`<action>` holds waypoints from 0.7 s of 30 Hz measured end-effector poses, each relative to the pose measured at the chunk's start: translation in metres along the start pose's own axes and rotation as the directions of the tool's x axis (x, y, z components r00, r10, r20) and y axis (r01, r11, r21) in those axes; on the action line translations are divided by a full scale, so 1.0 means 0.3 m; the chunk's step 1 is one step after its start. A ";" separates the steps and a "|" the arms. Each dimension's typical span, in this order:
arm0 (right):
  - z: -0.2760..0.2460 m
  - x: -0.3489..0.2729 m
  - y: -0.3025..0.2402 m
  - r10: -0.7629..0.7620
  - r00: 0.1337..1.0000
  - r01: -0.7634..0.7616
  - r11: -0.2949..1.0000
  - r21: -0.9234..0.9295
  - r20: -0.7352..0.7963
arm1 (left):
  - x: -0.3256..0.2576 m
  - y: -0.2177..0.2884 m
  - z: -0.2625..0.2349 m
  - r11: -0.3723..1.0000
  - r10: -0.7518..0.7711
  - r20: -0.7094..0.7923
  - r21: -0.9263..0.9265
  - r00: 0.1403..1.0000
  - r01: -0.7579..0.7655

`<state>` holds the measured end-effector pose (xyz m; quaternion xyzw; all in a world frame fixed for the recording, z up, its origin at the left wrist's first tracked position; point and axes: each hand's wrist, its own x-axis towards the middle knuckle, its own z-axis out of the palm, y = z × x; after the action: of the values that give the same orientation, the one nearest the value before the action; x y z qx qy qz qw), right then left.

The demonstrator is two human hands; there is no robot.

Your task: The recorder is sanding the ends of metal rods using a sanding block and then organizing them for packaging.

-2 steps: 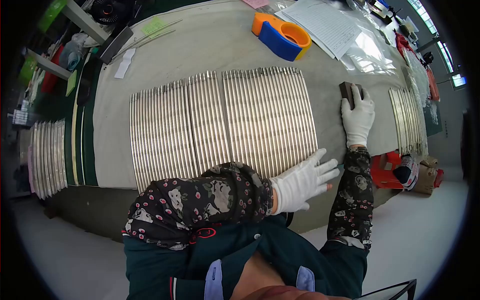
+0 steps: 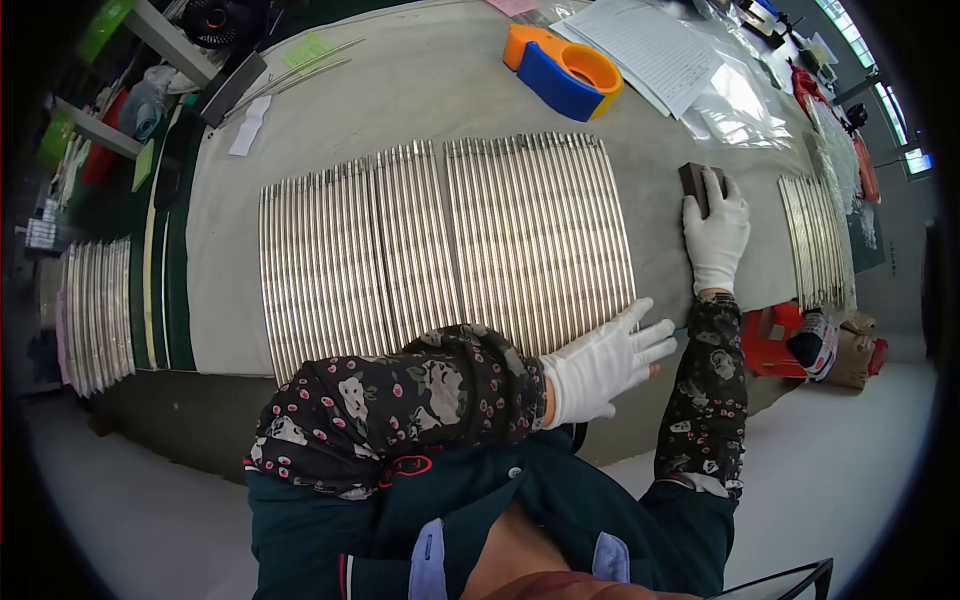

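Side by side on the grey cloth lie several slim, shiny metal rods (image 2: 540, 230), with narrow gaps splitting the row into groups. My left forearm reaches across their near ends and hides part of them. At the row's near right corner is my left hand (image 2: 608, 368), in a white glove, fingers spread and holding nothing; one bare fingertip pokes out. Farther right, my right hand (image 2: 718, 242), also gloved in white, has its fingers closed around a small dark brown block (image 2: 692, 182) resting on the cloth. The palm hides part of the block.
Beyond the rods sits an orange and blue ring-shaped tool (image 2: 565, 85), beside paper sheets (image 2: 650, 50) and clear plastic bags (image 2: 740, 110). More metal rods lie at the right edge (image 2: 812, 240) and the far left (image 2: 97, 315). A red box (image 2: 768, 345) stands below the table's right side.
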<state>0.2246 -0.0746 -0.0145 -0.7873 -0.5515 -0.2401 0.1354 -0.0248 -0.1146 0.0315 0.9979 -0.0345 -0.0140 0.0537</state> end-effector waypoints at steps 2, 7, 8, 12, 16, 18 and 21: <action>-0.003 0.006 -0.005 0.004 1.000 -0.004 1.000 -0.002 0.000 | 0.000 -0.006 0.023 0.990 -0.012 0.065 0.142 0.998 0.003; -0.008 0.009 -0.009 -0.002 1.000 0.001 1.000 0.012 0.011 | -0.003 -0.018 0.067 0.989 -0.044 -0.037 0.142 0.998 0.049; -0.008 0.010 -0.012 -0.004 1.000 0.003 1.000 0.019 0.011 | -0.003 -0.020 0.070 0.989 -0.068 -0.056 0.128 0.996 0.075; 0.001 0.009 0.012 -0.032 0.999 0.032 0.999 0.016 0.003 | -0.002 -0.026 0.070 0.987 -0.042 -0.117 0.149 0.992 0.060; -0.004 0.017 0.014 -0.030 0.999 0.030 1.000 0.002 0.023 | 0.018 -0.025 0.127 0.994 -0.062 -0.240 0.070 0.969 0.081; 0.004 0.018 0.020 -0.042 0.999 0.043 0.999 -0.026 0.024 | 0.013 -0.029 0.109 0.985 -0.079 -0.227 0.129 0.971 0.111; 0.004 0.021 0.028 -0.046 0.999 0.046 0.999 -0.007 0.021 | 0.007 -0.028 0.086 0.980 -0.040 -0.111 0.192 0.993 0.061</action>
<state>0.2344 -0.0719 -0.0116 -0.7773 -0.5699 -0.2373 0.1212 -0.0228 -0.1092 0.0049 0.9982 -0.0075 0.0412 -0.0428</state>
